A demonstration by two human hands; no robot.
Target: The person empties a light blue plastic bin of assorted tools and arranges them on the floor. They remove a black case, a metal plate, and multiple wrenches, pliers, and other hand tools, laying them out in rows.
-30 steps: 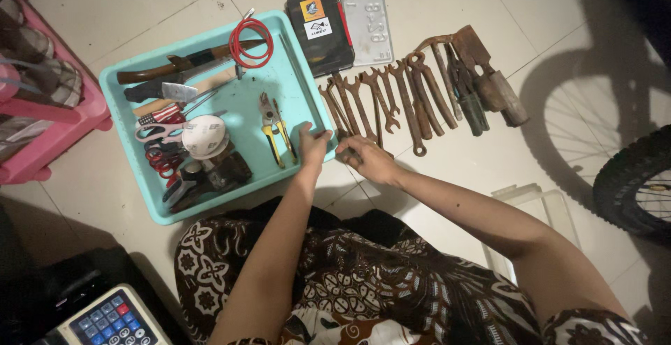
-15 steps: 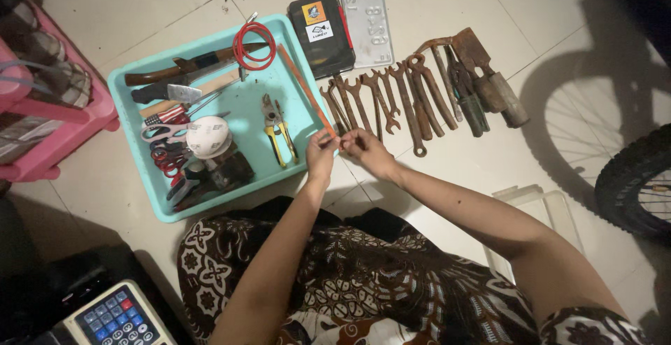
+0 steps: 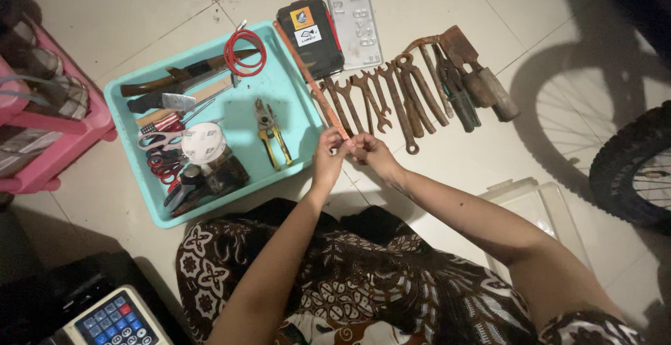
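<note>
Floor tile (image 3: 105,9) carries everything, so I work low and near its front edge, just ahead of my patterned lap. Largest beside me is the teal tray (image 3: 286,104), left of my hands, crowded with a red cable coil (image 3: 244,53), a knife (image 3: 178,78), yellow-handled pliers (image 3: 269,134) and a white tape roll (image 3: 203,142). Toward the back edge lie a black case (image 3: 309,37) and a grey metal plate (image 3: 353,18); to the right runs the row of rusty wrenches (image 3: 381,104), then the hammer and chisels (image 3: 465,76), with a bicycle wheel (image 3: 632,167) at the right edge. The thing in hand is the long rusty file (image 3: 307,79), a thin bar slanting from the black case down along the tray's right rim to my fingers. My left hand (image 3: 328,160) pinches its near tip, narrow grip, thumb over fingers; my right hand (image 3: 370,153) meets it from the other side, fingertips closed on the same end, the two hands touching. To do this well, I judge, I should keep both pinches firm on the flat faces, not the rough edges, lift the near end only slightly, and steer the far end so that it does not sweep the wrenches out of line or catch the tray rim.
</note>
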